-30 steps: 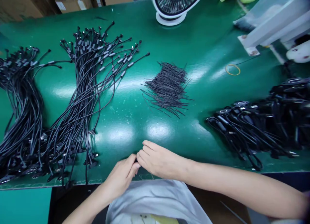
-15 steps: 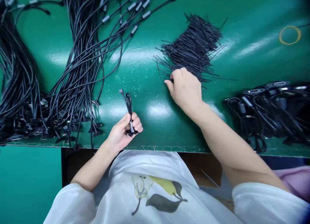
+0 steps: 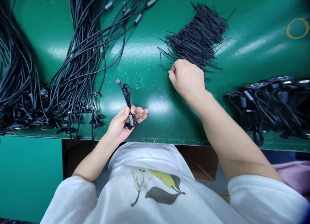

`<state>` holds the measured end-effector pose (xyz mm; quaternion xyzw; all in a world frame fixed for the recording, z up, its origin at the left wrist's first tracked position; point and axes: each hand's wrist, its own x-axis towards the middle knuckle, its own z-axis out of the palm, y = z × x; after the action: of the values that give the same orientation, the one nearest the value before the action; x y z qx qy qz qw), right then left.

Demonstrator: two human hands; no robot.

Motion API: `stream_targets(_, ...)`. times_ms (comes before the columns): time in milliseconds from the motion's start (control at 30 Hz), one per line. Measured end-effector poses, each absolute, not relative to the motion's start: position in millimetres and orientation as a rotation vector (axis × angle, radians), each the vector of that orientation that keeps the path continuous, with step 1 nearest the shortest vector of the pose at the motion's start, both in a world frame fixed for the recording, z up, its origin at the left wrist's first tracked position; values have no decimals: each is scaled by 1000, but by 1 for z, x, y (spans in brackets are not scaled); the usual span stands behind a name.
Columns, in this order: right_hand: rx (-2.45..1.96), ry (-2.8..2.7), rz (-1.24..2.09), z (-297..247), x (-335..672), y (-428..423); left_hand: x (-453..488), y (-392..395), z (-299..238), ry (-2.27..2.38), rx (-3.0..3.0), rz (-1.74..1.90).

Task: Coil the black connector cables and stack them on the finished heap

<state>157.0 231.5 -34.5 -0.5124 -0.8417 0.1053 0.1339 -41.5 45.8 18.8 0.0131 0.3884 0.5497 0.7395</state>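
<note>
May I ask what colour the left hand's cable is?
The cable is black, clearest in the head view.

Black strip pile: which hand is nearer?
Right. The right hand is at the near edge of the pile; the left hand is well away, lower left in view, holding a cable.

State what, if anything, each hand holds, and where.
Left hand: a folded black cable, pinched mid-bundle beside its grey sleeve. Right hand: at the thin black strips; whether it holds any is unclear.
</note>
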Motion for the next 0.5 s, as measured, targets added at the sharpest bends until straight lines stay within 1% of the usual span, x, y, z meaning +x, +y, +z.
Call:
stream_targets(267, -1424, -2489, 297, -10, 157, 207, -44, 43, 20, 765, 8, 1223)
stream_targets(400, -1369, -2402, 394, 3, 159, 186, -45, 46, 28, 798, -65, 1121)
stream_targets(500, -1337, -2249, 570, 10, 156, 169, -43, 46, 31, 766, -33, 1097)
